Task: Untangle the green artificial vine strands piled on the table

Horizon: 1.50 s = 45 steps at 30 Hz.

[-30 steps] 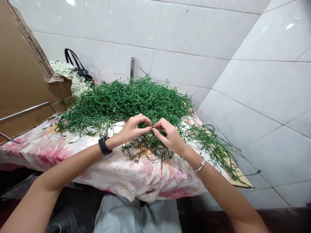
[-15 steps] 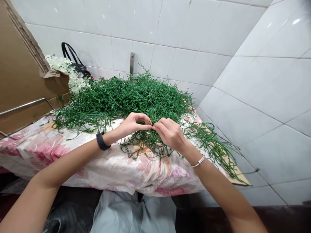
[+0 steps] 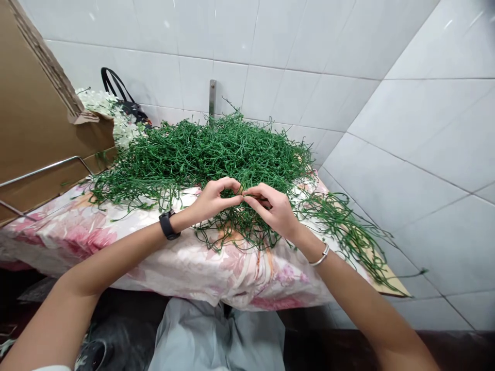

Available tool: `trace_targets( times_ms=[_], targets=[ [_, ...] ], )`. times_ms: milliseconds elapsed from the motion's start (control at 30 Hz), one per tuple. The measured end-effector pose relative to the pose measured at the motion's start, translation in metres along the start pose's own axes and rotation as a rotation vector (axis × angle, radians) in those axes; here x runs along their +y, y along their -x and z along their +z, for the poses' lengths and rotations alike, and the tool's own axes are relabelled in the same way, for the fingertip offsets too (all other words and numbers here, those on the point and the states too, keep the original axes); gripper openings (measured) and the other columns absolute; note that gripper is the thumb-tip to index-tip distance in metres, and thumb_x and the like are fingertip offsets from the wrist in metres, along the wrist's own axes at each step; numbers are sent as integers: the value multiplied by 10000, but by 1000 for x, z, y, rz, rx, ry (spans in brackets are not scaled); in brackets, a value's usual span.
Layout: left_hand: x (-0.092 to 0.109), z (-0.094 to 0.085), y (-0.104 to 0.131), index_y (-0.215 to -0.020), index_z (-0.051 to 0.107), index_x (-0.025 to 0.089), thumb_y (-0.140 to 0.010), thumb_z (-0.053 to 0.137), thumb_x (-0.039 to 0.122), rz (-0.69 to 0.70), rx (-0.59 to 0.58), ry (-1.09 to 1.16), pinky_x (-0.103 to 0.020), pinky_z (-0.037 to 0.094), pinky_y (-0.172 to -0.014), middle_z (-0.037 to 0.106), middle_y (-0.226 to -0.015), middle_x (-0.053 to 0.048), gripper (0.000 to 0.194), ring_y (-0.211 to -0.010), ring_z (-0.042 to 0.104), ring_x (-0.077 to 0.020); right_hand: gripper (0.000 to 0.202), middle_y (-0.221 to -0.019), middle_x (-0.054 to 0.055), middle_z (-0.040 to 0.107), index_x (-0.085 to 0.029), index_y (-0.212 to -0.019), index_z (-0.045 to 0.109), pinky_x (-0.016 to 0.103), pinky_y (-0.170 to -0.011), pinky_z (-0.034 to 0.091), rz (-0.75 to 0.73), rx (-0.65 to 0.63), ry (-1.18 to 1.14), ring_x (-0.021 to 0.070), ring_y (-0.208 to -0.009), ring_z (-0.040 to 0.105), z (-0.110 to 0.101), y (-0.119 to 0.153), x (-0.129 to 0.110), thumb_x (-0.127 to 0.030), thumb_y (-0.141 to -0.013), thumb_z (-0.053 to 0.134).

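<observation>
My left hand and my right hand meet fingertip to fingertip over the near side of a big tangled pile of green artificial stems. Both hands pinch with thumb and fingers. Between them is a green stem whose tip shows at the fingertips; the rest of it blends into the stems behind. A looser clump of stems lies beneath my hands on a floral cloth. On my left wrist is a black band, and a silver bracelet circles my right wrist.
To the left stands a cardboard box with a metal wire frame before it. White artificial flowers and a black bag sit behind. More stems spread at the right table corner. Tiled walls close the back and right.
My right fingers have opened out slightly from a tighter curl, still pinching at the left fingertips. The camera view has shifted a little, moving the scene slightly to the right.
</observation>
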<state>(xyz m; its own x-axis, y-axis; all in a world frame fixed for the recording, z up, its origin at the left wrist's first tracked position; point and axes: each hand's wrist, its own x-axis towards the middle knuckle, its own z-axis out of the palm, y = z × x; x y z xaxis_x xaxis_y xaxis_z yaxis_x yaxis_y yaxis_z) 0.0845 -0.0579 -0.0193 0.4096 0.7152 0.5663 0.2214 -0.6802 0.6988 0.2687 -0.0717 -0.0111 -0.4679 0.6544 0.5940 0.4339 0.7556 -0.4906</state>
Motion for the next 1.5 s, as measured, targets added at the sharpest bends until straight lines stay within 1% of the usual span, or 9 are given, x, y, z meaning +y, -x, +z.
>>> trace_targets(
  times_ms=[100,200,467,733,900,1033,1133,1267,1500],
  targets=[
    [-3,1,-3,-699,533,137,-732,592,261,-93,-22,161,-230,374,-666,517,-693,11,141,-682,472,-90,173,-786,47,540,-161,-971,553,257,-632,430,-192,44,214,114,-694,500,0,2,2,-244,-840,476],
    [-3,2,-4,-691,549,133,-705,624,278,-127,-35,205,-229,378,-669,529,-693,9,165,-678,476,-88,142,-768,59,548,-155,-896,565,285,-655,424,-236,66,343,134,-710,501,0,2,2,-222,-852,448],
    [-3,-1,-4,-685,566,136,-686,643,275,-155,58,266,-227,405,-675,567,-721,-2,159,-685,509,-84,172,-710,11,517,-174,-757,541,255,-617,389,53,149,106,102,-647,475,-9,-3,-1,-263,-862,437],
    [-6,0,-6,-702,604,139,-621,702,310,-272,172,437,-235,447,-667,622,-718,-10,213,-676,575,-96,163,-850,53,526,-175,-923,575,294,-648,421,129,415,290,138,-725,506,-21,-11,27,-266,-822,486],
    [-7,0,-6,-662,572,143,-631,698,289,-282,162,485,-228,446,-645,588,-639,16,195,-629,579,-86,307,-1064,133,503,-168,-1045,535,451,-824,331,146,515,620,287,-1026,449,-31,-12,31,-323,-780,543],
    [-4,1,-5,-628,541,137,-631,697,313,-285,150,461,-233,437,-631,556,-612,18,236,-626,569,-92,120,-926,29,597,-232,-891,531,401,-846,275,-63,334,526,208,-935,525,-25,-9,5,-326,-833,483],
    [-1,3,-3,-628,530,136,-629,697,317,-275,153,455,-226,422,-611,543,-613,20,246,-624,552,-89,203,-854,-2,612,-234,-845,491,382,-843,254,-142,183,452,182,-856,545,-10,-5,-8,-406,-767,566],
    [5,8,0,-597,498,139,-638,690,303,-256,158,471,-205,399,-580,499,-607,33,256,-602,504,-70,296,-817,8,597,-221,-843,451,377,-836,243,-150,173,467,179,-818,535,8,-1,-7,-446,-718,599],
    [7,14,3,-597,489,134,-642,695,293,-281,160,498,-211,402,-605,516,-604,32,264,-626,515,-79,125,-766,5,576,-205,-794,435,372,-812,247,-143,195,539,172,-788,523,14,1,-4,-297,-787,520]
  ],
)
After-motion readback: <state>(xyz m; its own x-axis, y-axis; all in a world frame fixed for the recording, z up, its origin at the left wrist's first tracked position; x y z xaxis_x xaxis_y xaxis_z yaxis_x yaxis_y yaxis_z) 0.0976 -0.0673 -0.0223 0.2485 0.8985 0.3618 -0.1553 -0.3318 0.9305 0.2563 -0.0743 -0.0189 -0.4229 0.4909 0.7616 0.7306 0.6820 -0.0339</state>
